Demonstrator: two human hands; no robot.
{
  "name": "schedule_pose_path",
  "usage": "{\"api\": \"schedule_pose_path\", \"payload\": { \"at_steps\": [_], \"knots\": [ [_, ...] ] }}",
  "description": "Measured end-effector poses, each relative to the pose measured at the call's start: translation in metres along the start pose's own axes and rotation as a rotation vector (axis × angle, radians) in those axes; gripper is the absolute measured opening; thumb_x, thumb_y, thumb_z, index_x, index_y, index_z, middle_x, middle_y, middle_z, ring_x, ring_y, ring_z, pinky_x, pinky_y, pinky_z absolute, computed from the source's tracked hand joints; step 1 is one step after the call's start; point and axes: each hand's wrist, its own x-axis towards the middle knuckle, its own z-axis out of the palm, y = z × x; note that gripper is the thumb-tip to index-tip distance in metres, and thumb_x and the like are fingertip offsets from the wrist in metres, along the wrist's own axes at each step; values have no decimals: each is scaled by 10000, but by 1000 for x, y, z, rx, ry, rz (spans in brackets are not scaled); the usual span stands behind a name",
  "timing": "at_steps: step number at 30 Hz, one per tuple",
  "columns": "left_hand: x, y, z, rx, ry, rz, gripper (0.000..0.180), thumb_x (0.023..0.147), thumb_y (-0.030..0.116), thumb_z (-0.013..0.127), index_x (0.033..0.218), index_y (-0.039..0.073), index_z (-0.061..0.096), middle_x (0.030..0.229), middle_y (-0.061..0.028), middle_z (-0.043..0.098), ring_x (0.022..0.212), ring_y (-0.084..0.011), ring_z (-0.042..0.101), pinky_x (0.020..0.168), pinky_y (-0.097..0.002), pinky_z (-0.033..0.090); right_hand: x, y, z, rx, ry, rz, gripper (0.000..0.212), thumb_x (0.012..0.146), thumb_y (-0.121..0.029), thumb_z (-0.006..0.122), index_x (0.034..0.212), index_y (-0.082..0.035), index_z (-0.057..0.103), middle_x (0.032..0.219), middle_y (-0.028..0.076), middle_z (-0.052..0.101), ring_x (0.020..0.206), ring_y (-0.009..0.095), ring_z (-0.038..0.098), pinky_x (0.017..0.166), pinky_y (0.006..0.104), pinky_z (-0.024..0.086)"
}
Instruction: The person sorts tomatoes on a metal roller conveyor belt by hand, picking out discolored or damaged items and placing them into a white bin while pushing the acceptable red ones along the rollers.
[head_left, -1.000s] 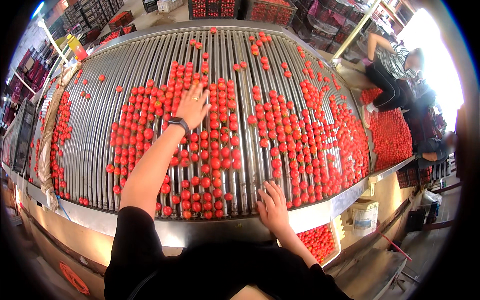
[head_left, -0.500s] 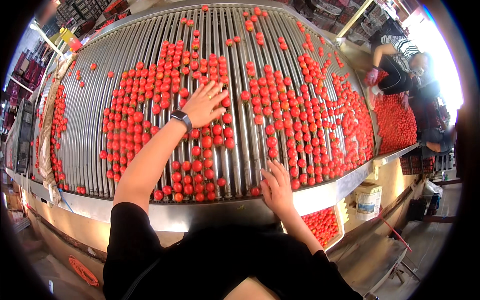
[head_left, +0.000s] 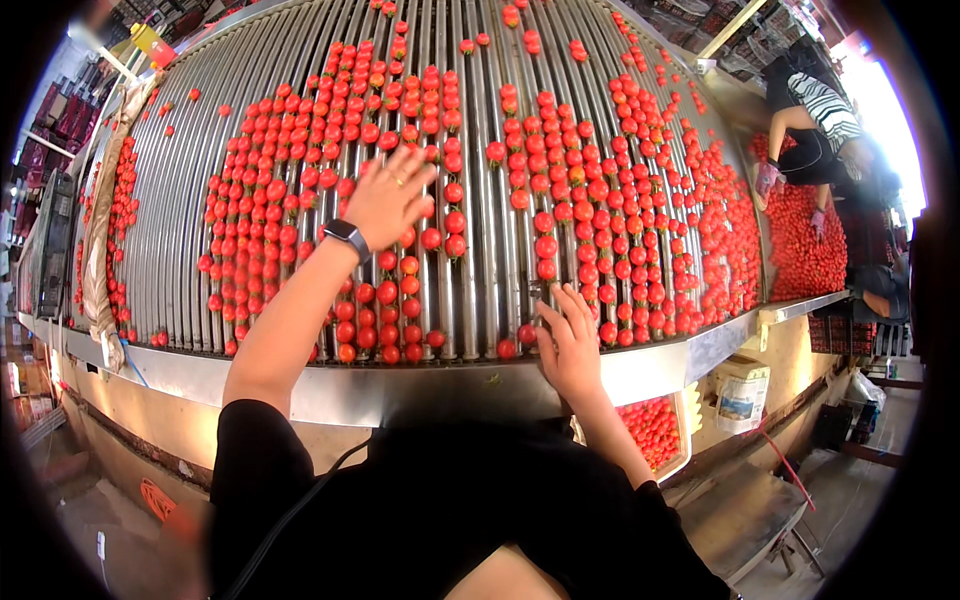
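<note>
Rows of red cherry tomatoes (head_left: 375, 305) lie in the grooves of a metal roller table (head_left: 470, 300). Over the middle rows, my left hand (head_left: 390, 198) is spread flat, palm down, with a dark watch on its wrist. Its fingertips hide some tomatoes, and I cannot tell whether they touch them. My right hand (head_left: 573, 345) hovers at the table's front rail, fingers apart and holding nothing. Two tomatoes sit just left of its thumb, and longer rows stretch away beyond its fingers.
A metal rail (head_left: 450, 388) edges the near side. Below it stands a pale crate (head_left: 686, 440) of tomatoes beside a white container (head_left: 742, 397). At the far right, a gloved person in a striped top (head_left: 818, 108) reaches into heaped tomatoes (head_left: 805, 255). A yellow bottle (head_left: 150, 42) stands far left.
My left hand has moved left and somewhat nearer to me across the rollers. My right hand stays by the front rail, shifted slightly right. The whole view has shifted a little.
</note>
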Motion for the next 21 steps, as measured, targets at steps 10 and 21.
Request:
{"api": "schedule_pose_path", "payload": {
  "at_steps": [10,21],
  "knots": [
    [-57,44,-9,-182,-94,144,525,933,357,461,1408,153,366,1509,-69,248,1398,-293,189,1138,-464,125,-3,14,-10,2,1,1,306,827,-80,595,1128,-22,583,1285,167,483,1236,357,422,1026,473,342],
    [-88,97,-15,-245,-171,199,577,882,450,523,1350,123,440,1458,-133,329,1369,-327,245,1125,-492,152,-10,29,-12,5,80,-29,332,773,-84,646,1096,-38,582,1269,157,493,1221,364,433,1004,466,364]
  ]
}}
